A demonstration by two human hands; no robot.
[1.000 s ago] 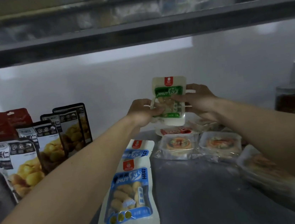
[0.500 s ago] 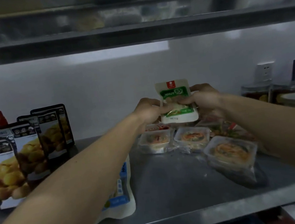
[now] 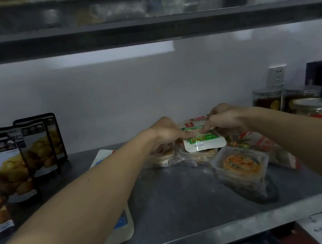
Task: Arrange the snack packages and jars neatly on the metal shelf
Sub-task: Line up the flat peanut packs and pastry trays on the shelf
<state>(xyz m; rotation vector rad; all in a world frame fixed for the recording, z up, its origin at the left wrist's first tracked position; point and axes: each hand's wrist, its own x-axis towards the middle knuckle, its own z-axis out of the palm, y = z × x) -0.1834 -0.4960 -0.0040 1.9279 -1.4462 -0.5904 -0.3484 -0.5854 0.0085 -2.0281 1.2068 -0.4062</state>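
Note:
A green-and-white snack pouch (image 3: 203,140) lies tilted back on top of clear-wrapped pastry trays (image 3: 196,155) near the rear of the metal shelf (image 3: 186,204). My left hand (image 3: 165,133) and my right hand (image 3: 224,118) both pinch its upper part, fingertips meeting over the green label. Another wrapped tray with an orange pastry (image 3: 241,165) sits closer to the front right. A blue-and-white pouch (image 3: 120,226) lies flat under my left forearm, mostly hidden.
Several black-and-yellow pouches (image 3: 37,145) stand in a row at the left. Clear jars with metal lids (image 3: 314,107) stand at the right rear, a red-and-white packet (image 3: 268,145) lies before them. An upper shelf (image 3: 145,30) hangs close overhead; a wall socket (image 3: 276,76) is behind.
Both hands have lowered the green pouch from upright in the air down onto the wrapped trays. The view has shifted right, bringing the jars further into sight.

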